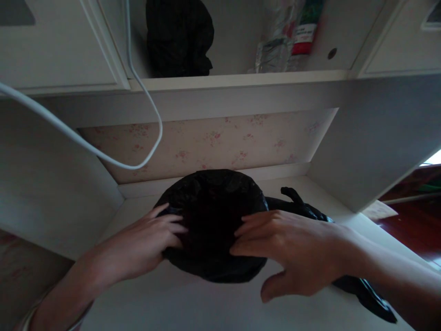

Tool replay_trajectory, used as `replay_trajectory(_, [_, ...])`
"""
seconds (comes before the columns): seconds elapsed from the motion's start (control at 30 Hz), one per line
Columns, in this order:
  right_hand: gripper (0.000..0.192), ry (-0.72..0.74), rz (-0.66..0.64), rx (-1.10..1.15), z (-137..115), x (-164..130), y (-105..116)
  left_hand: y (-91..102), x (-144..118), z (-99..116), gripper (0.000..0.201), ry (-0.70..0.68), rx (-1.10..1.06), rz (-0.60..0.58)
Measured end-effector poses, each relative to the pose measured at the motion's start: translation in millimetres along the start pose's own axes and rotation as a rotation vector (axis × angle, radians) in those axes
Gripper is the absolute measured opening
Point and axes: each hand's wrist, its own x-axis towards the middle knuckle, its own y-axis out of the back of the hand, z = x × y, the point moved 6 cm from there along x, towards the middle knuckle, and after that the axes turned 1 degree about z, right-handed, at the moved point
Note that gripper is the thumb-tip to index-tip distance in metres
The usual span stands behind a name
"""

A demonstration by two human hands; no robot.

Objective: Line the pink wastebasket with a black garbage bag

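A round bundle wrapped in a black plastic bag [213, 207] lies on a white desk top [193, 303]. My left hand [144, 246] rests on the bundle's left side, fingers spread on the plastic. From the right, my right hand [292, 255] lays its fingers flat on the bundle, thumb hanging free below. More black plastic [365, 294] trails from behind the bundle, under my right forearm, toward the desk's right edge.
A white cable [103, 156] loops in front of floral wallpaper. The shelf [241, 80] above holds a dark bag [177, 37] and plastic bottles [285, 41]. Cabinet panels close in both sides. Dark red floor [413, 225] shows at right.
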Motion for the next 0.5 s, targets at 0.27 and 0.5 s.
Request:
replay_trajectory(0.27, [0.073,0.031,0.015,-0.157,19,26,-17,-7.7,-7,62,0.08,0.13,0.012,0.152])
replay_trajectory(0.5, [0.034,-0.147,-0.195,-0.242,18,38,-27,-44.4,24,76,0.017,0.251,-0.041,0.012])
